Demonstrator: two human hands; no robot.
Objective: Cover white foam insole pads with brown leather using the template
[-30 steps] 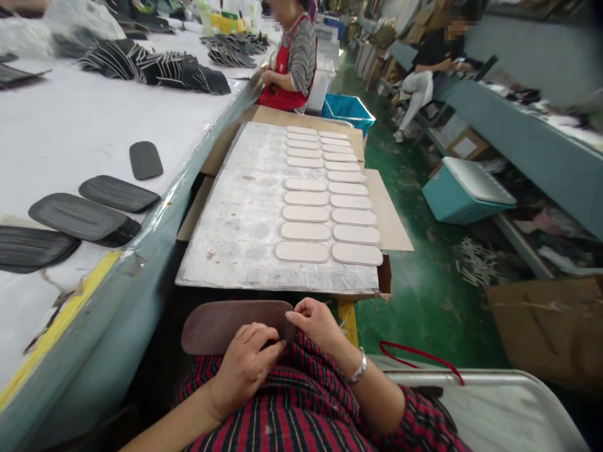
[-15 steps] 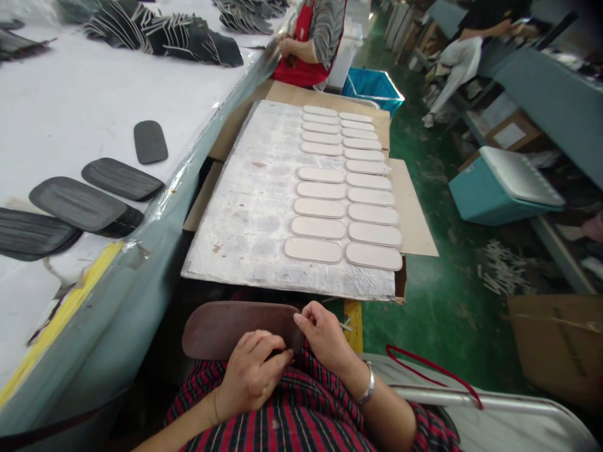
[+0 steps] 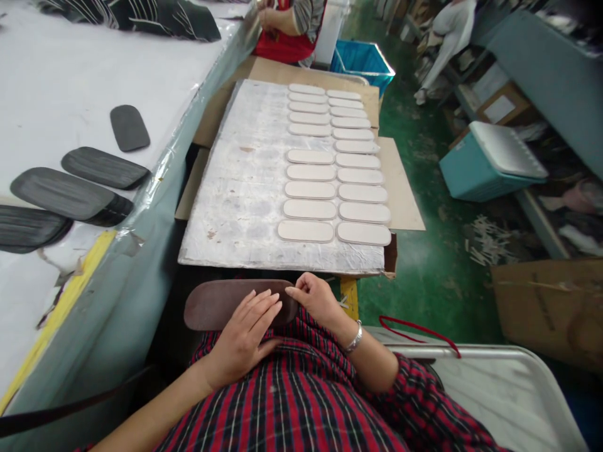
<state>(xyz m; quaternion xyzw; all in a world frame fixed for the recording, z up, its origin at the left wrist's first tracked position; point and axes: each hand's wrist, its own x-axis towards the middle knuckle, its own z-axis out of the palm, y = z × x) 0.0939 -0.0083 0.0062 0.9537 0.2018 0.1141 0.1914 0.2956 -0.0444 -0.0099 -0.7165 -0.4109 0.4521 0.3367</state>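
Note:
A long dark brown piece with rounded ends (image 3: 214,302) lies across my lap. My left hand (image 3: 247,326) rests on its near side, fingers stretched out over the surface, thumb apart. At the piece's right end, my right hand (image 3: 315,300) has thumb and forefinger pinched together at the edge; whatever may be between the fingertips is too small to make out. Beyond my lap, a white board (image 3: 235,220) bears two columns of pale oval pieces (image 3: 306,230).
On the left, a plastic-covered white table (image 3: 155,69) holds dark oval pieces (image 3: 61,193). A person in a red apron (image 3: 282,47) stands behind the board, near a blue crate (image 3: 362,63). To the right are a teal bin (image 3: 480,166) and a cardboard box (image 3: 546,307).
My left hand's fingers have gone from curled to stretched flat over the brown piece. My right hand stays pinched at its right end. The whole view has shifted slightly.

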